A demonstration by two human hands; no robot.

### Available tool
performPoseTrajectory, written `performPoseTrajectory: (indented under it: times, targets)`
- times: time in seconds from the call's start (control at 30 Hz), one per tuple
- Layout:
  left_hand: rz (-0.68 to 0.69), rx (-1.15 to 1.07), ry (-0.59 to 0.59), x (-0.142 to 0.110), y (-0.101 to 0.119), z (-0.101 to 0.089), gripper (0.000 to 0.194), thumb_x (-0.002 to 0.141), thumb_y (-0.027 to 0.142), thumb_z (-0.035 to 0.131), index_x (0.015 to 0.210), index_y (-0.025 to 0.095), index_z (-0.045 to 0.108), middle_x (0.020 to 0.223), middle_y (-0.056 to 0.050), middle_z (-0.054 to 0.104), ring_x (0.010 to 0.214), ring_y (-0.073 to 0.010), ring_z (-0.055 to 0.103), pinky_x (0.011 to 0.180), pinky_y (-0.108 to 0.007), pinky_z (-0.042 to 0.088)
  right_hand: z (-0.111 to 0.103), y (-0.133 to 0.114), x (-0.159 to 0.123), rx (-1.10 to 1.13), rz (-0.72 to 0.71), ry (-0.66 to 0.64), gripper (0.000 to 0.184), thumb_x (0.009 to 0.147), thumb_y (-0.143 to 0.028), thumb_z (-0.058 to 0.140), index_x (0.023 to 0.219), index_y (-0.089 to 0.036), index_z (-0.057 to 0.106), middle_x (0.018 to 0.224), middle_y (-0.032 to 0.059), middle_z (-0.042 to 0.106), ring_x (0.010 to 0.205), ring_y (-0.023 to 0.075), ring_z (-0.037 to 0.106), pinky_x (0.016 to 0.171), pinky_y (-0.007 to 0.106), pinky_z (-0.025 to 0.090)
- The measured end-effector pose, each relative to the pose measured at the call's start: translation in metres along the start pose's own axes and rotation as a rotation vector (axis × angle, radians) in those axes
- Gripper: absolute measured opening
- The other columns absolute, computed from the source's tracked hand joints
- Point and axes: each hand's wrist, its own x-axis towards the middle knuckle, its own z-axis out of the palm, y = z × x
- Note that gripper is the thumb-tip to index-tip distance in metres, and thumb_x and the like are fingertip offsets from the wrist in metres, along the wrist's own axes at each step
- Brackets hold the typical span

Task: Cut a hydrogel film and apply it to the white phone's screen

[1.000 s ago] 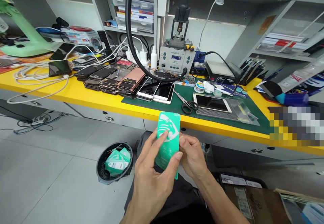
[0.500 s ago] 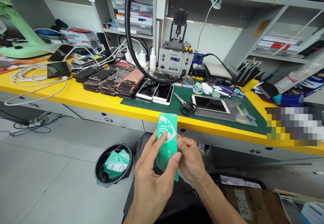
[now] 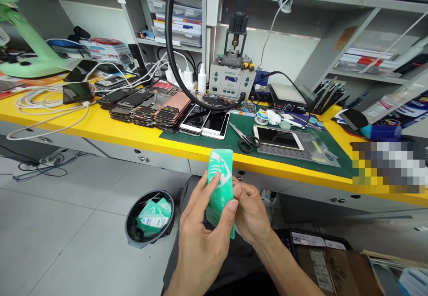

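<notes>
A flat green packet point(image 3: 225, 192) with a white animal-head print is held upright over my lap, just in front of the bench edge. My left hand point(image 3: 204, 236) grips it from the left, fingers across its face and thumb on the lower right edge. My right hand point(image 3: 251, 211) is closed in a pinch at the packet's right edge; its fingertips are partly hidden behind the packet. On the green mat point(image 3: 240, 153) beyond lie black-handled scissors point(image 3: 246, 141) and a white phone point(image 3: 278, 137) on a grey perforated plate.
A dark bin point(image 3: 131, 238) on the floor at left holds several green packets. Stacked phone parts point(image 3: 170, 108) and white phones point(image 3: 216, 125) line the yellow bench point(image 3: 140, 132). A grey rework station point(image 3: 230, 80) stands behind, its black hose point(image 3: 169, 37) looping down. A cardboard box point(image 3: 347, 265) sits low at right.
The packet has turned slightly, its face showing narrower. Both hands keep their hold with only small finger movement. The view shifted a little early on.
</notes>
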Motion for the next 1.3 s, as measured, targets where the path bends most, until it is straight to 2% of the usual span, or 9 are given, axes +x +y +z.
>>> performPoseTrajectory:
  times: [0.3,0.47,0.57,0.67,0.73,0.8,0.93,1.13,1.3]
  targets:
    - [-0.026,-0.038,-0.006,0.002,0.001,0.0,0.05,0.094,0.039,0.071,0.143,0.038,0.06,0.153,-0.005,0.057,0.136,-0.0286,0.058,0.105,-0.04,0.053,0.0,0.002,0.002,-0.023,0.007,0.003,0.031,0.087,-0.052,0.08,0.085,-0.023,0.086,0.105,0.0101,0.078,0.088,0.0258,0.071,0.078,0.037,0.058]
    - [-0.165,-0.108,0.233,0.017,0.002,0.003,0.063,0.085,0.045,0.081,0.14,0.027,0.056,0.124,-0.01,0.068,0.116,-0.0266,0.066,0.091,-0.036,0.056,-0.004,-0.002,-0.005,-0.132,0.027,-0.142,0.039,0.087,-0.057,0.077,0.107,-0.024,0.084,0.105,0.0104,0.079,0.094,0.0276,0.073,0.083,0.038,0.059]
    - [-0.205,-0.233,0.341,0.024,0.002,0.004,0.065,0.081,0.043,0.085,0.136,0.024,0.057,0.118,-0.009,0.068,0.108,-0.0235,0.068,0.085,-0.031,0.057,-0.005,-0.006,-0.007,-0.356,0.023,-0.118,0.022,0.085,-0.042,0.084,0.095,-0.023,0.084,0.097,0.007,0.08,0.082,0.023,0.075,0.077,0.033,0.06]
    - [-0.2,-0.483,0.406,0.028,0.0,-0.003,0.061,0.082,0.036,0.086,0.134,0.023,0.056,0.113,-0.006,0.071,0.097,-0.0177,0.071,0.078,-0.025,0.058,-0.006,-0.02,-0.003,-0.506,0.014,-0.026,0.025,0.09,-0.042,0.078,0.085,-0.018,0.08,0.073,0.0054,0.078,0.065,0.0204,0.073,0.065,0.03,0.06]
    - [-0.242,-0.644,0.377,0.03,-0.003,-0.013,0.06,0.082,0.031,0.085,0.133,0.022,0.056,0.093,0.0,0.073,0.077,-0.0132,0.071,0.071,-0.024,0.058,-0.007,-0.034,0.003,-0.542,0.01,-0.046,0.031,0.093,-0.046,0.075,0.085,-0.017,0.079,0.066,0.0051,0.076,0.06,0.0193,0.072,0.063,0.03,0.059]
    - [-0.312,-0.738,0.233,0.032,-0.005,-0.022,0.051,0.081,0.032,0.086,0.125,0.019,0.063,0.078,0.002,0.071,0.063,-0.0129,0.068,0.063,-0.025,0.058,-0.01,-0.048,0.01,-0.578,0.041,-0.133,0.034,0.094,-0.048,0.072,0.085,-0.016,0.079,0.064,0.0051,0.075,0.057,0.0176,0.07,0.06,0.029,0.059]
    - [-0.328,-0.708,0.053,0.033,-0.007,-0.033,0.025,0.079,0.035,0.085,0.088,0.013,0.076,0.073,-0.004,0.075,0.059,-0.0196,0.072,0.058,-0.031,0.06,-0.011,-0.065,0.024,-0.594,0.114,-0.18,0.032,0.088,-0.048,0.079,0.084,-0.016,0.079,0.057,0.0026,0.071,0.048,0.0142,0.065,0.049,0.024,0.054]
    - [-0.398,-0.68,0.165,0.027,-0.001,-0.029,0.024,0.078,0.03,0.086,0.069,0.015,0.069,0.057,-0.005,0.074,0.049,-0.0188,0.071,0.055,-0.026,0.059,0.001,-0.065,0.027,-0.362,0.126,-0.199,0.048,0.092,-0.057,0.072,0.07,-0.015,0.075,0.06,0.0065,0.073,0.049,0.015,0.066,0.049,0.025,0.057]
    - [-0.38,-0.735,0.311,0.024,0.006,-0.024,0.022,0.077,0.027,0.087,0.072,0.015,0.07,0.058,-0.003,0.074,0.052,-0.0184,0.074,0.056,-0.024,0.06,-0.001,-0.059,0.015,-0.252,0.14,-0.296,0.019,0.088,-0.035,0.082,0.093,-0.016,0.083,0.07,0.0057,0.077,0.056,0.0154,0.071,0.054,0.025,0.059]
